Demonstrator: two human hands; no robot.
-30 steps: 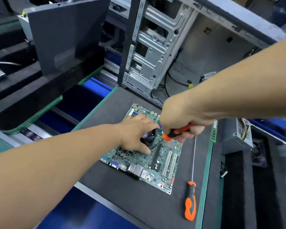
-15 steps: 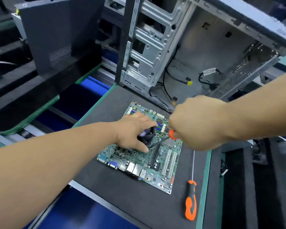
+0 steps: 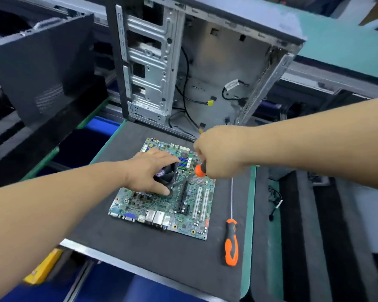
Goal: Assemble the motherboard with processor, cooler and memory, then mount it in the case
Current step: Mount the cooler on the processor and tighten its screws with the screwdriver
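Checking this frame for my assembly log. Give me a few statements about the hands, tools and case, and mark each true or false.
1. The left hand rests on the cooler on the motherboard. True.
2. The right hand grips a screwdriver. True.
3. The motherboard is already mounted in the case. False: it lies on the mat in front of the case.
4. The spare screwdriver lies left of the motherboard. False: it lies to its right.
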